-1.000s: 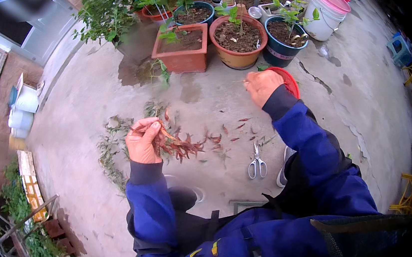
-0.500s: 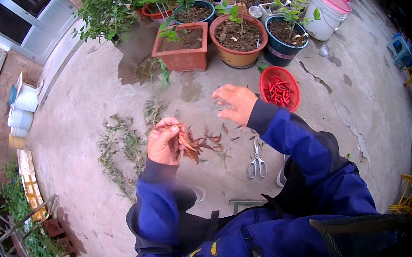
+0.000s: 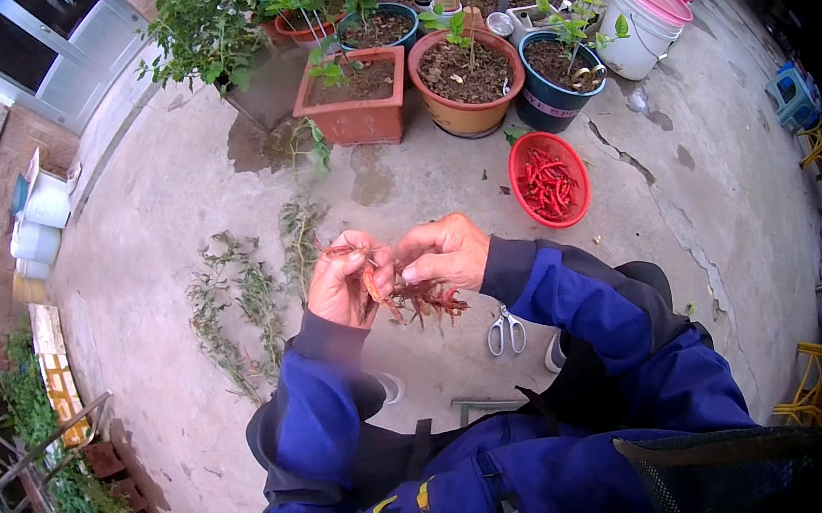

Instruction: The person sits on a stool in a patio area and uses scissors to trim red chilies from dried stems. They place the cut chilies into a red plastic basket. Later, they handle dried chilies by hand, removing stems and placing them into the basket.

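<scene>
Right hand [image 3: 446,253] shifted leftward, concrete [image 3: 424,185], pots [image 3: 471,115]

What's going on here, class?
A person's left hand holds a bunch of withered reddish pods, apparently chillies, with the right hand at it; whether that hand grips any is unclear. A red bowl of red chillies sits ahead on the concrete. Scissors lie nearer the person, and wilted green stems to the left.

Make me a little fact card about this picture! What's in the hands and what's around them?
Left hand: holds a bunch of dried chili peppers
Right hand: at the bunch; exact grip hidden
Red bowl: holds red chili peppers
Scissors: on the concrete ground
Left: withered green stems
Ahead: square terracotta planter, round orange pot, dark teal pot
</scene>
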`<state>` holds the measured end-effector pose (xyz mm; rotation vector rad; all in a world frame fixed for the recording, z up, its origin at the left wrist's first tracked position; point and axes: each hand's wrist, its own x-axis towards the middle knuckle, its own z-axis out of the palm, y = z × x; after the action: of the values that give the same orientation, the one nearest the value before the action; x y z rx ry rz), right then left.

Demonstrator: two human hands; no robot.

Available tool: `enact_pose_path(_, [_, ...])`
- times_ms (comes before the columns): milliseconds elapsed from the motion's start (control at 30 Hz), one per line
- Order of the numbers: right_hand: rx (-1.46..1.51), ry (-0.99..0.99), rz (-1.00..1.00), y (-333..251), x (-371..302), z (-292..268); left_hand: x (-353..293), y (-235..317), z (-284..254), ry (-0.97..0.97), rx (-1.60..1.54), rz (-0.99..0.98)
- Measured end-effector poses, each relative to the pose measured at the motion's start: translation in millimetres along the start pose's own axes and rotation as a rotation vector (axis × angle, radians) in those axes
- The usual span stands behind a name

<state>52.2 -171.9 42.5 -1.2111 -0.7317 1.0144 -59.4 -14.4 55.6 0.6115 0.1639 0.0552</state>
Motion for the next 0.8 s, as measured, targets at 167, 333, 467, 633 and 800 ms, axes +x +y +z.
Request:
enact_pose_path(167, [-0.230,0.042,-0.060,4.5,3.0,-0.6,-0.5,-4.7,3.7,0.074,0.066,0.001])
enact_pose_path(333, [-1.470,0.009,0.177,16.1,10.7,-36.1,-9.5,29.7,0.2,0.124,-0.001,0.257])
enact_pose_path(467, [-1.192,0.146,0.159,10.8,6.1,-40.6,-16.7,51.7,1.0,0.153,0.099,0.393])
enact_pose_path(633, [-1.002,0.233,0.007,20.7,17.9,-50.2,-14.2,42.2,-12.3,0.335,0.257,0.329])
enact_pose_path(800, [-0.563,0.276,-0.049,20.1,28.6,-38.4,-12.1,36.4,-19.6,0.380,0.366,0.329])
